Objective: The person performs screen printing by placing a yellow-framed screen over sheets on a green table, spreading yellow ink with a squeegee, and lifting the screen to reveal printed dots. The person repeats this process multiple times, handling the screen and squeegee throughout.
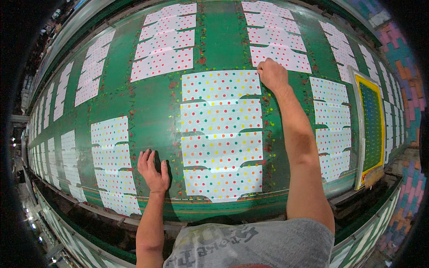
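"Hands first: how did they stand?"

"Right hand [273, 75] curled into a fist at the far right corner of the dotted panels [221, 114]; I couldn't tell whether it pinched an edge."

"And the left hand [153, 173]?"

"Half open, fingers bent a little, thumb apart, holding nothing. It was over the smooth green table [154, 118], just left of those panels; whether it touched, I couldn't tell."

"What were the panels like?"

"Thin, flat and whitish, in one column right before the person, curved notches biting into their sides. Round dots covered them: red, orange, yellow, green. Paint flecks roughened the green beside them."

"Anything else?"

"Pinkish panels [165, 44] lay beyond, and a framed screen [372, 120], yellow-bordered around dark mesh, stood off to the right."
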Demonstrator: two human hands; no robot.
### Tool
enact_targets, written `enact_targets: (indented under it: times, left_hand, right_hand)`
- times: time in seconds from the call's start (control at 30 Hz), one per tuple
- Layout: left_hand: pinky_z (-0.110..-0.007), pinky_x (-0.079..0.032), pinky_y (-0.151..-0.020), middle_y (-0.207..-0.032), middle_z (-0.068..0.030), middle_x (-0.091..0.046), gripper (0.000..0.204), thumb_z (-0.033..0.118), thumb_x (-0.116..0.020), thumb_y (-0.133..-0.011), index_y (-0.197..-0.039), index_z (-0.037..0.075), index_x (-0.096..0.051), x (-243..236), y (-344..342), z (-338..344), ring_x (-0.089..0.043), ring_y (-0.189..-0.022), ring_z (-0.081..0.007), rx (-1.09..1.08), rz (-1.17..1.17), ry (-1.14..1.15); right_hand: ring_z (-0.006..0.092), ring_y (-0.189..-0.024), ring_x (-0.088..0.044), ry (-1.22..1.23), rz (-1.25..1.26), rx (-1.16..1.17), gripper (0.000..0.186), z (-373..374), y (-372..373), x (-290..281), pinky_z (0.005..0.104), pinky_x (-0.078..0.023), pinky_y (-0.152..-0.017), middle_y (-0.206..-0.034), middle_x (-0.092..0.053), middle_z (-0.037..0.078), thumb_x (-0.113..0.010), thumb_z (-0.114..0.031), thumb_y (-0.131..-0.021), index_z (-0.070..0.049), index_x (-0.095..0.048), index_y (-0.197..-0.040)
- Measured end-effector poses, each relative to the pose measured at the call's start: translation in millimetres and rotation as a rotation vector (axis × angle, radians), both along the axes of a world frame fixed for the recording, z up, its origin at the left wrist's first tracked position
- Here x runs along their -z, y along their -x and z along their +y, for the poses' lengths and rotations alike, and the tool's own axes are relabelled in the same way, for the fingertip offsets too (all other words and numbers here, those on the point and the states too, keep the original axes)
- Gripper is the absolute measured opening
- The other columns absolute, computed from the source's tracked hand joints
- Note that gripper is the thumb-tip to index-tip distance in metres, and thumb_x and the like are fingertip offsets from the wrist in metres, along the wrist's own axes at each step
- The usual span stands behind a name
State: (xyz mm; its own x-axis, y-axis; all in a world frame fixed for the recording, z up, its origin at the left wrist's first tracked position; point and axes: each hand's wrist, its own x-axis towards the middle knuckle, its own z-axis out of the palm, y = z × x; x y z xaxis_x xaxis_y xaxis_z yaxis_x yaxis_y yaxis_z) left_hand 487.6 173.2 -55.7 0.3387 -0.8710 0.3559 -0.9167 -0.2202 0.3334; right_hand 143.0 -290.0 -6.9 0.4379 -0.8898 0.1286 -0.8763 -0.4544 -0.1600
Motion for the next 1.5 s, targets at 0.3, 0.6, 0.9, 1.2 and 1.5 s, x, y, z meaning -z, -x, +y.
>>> enact_targets:
  times: [0.3, 0.6, 0.9, 1.2, 1.5]
  left_hand:
    - [-0.06, -0.031, -0.125, -0.155, -0.0223, -0.057, 0.053, 0.023, -0.072, -0.101, -0.148, 0.001, -0.06, -3, 1, 1, -0.044, -0.15, -0.0483, -0.008, -0.001, -0.007]
    - [-0.061, -0.03, -0.126, -0.156, -0.0216, -0.055, 0.054, 0.031, -0.071, -0.102, -0.147, 0.001, -0.061, -4, -1, 4, -0.043, -0.15, -0.0489, -0.018, 0.026, 0.014]
    - [-0.059, -0.032, -0.126, -0.157, -0.0222, -0.055, 0.07, 0.038, -0.079, -0.094, -0.149, 0.0, -0.06, -6, -9, 14, -0.043, -0.151, -0.0471, 0.065, 0.145, 0.12]
    - [-0.059, -0.033, -0.126, -0.16, -0.0207, -0.053, 0.07, 0.02, -0.085, -0.085, -0.149, 0.008, -0.061, -44, 0, 15, -0.045, -0.151, -0.0451, 0.145, 0.304, 0.305]
    - [-0.045, -0.052, -0.111, -0.121, -0.012, -0.079, 0.045, -0.005, -0.075, -0.08, -0.124, 0.007, -0.079, -56, -3, 85, -0.073, -0.117, -0.0259, 0.532, 0.796, -0.06]
  right_hand:
    - [0.0409, -0.1, -0.078, -0.168, 0.115, 0.024, 0.026, -8, -13, -6, 0.0552, -0.062, -0.088, -0.109, -0.08, 0.019, -0.079, -0.034, -0.097, -0.009, -0.084, -0.103]
    - [0.0431, -0.1, -0.078, -0.183, 0.084, -0.001, 0.023, 0, -18, -17, 0.0571, -0.062, -0.087, -0.107, -0.08, 0.021, -0.067, -0.025, -0.094, -0.007, -0.082, -0.099]
    - [0.0369, -0.091, -0.074, -0.432, -0.431, -0.488, 0.016, 138, -71, -37, 0.0483, -0.059, -0.081, -0.098, -0.075, 0.016, -0.075, -0.02, -0.089, -0.005, -0.074, -0.086]
    - [0.0326, -0.081, -0.07, -0.696, -0.529, -0.819, 0.012, 354, -112, -121, 0.0426, -0.056, -0.074, -0.09, -0.069, 0.013, -0.076, -0.015, -0.087, -0.005, -0.068, -0.086]
    - [0.0237, -0.082, -0.069, -0.597, -0.695, -0.622, 0.013, 466, -24, -173, 0.0357, -0.057, -0.076, -0.088, -0.07, 0.01, -0.077, -0.001, -0.083, -0.002, -0.064, -0.084]
